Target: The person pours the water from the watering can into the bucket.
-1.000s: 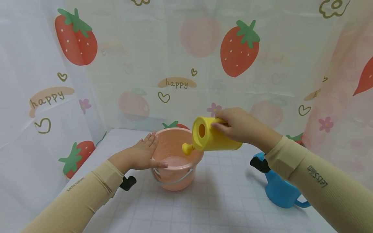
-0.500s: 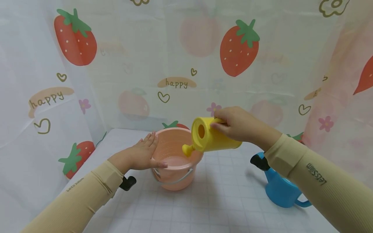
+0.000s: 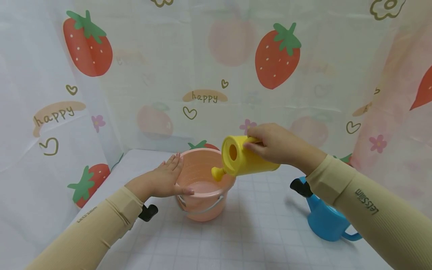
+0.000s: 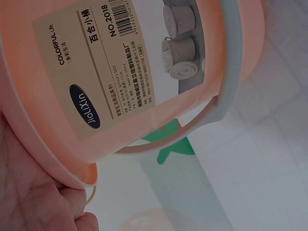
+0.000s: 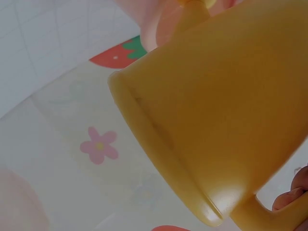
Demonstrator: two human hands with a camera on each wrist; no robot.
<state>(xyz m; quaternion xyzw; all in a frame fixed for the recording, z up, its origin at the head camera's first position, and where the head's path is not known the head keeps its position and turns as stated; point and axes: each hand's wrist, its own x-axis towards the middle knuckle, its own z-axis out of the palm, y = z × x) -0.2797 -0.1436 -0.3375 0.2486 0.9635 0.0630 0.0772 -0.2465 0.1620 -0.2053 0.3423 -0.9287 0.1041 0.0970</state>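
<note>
A pink plastic bucket (image 3: 204,212) stands upright on the table, its grey handle (image 4: 233,57) hanging down at the side. My left hand (image 3: 162,178) rests on the bucket's left rim, fingers stretched out and thumb lying over the near edge. In the left wrist view a label (image 4: 106,62) shows on the bucket's outer wall. My right hand (image 3: 273,144) grips the handle of a yellow watering can (image 3: 253,159), tilted so that its spout head (image 3: 217,173) points down over the bucket's opening. The can's body (image 5: 216,106) fills much of the right wrist view.
A blue watering can (image 3: 325,223) stands on the right of the table, partly hidden by my right forearm. Behind everything hangs a strawberry-print curtain (image 3: 202,56). The table (image 3: 270,240) has a white checked cover.
The yellow watering can has tipped very slightly further down at the spout. My left hand and the bucket stay in place.
</note>
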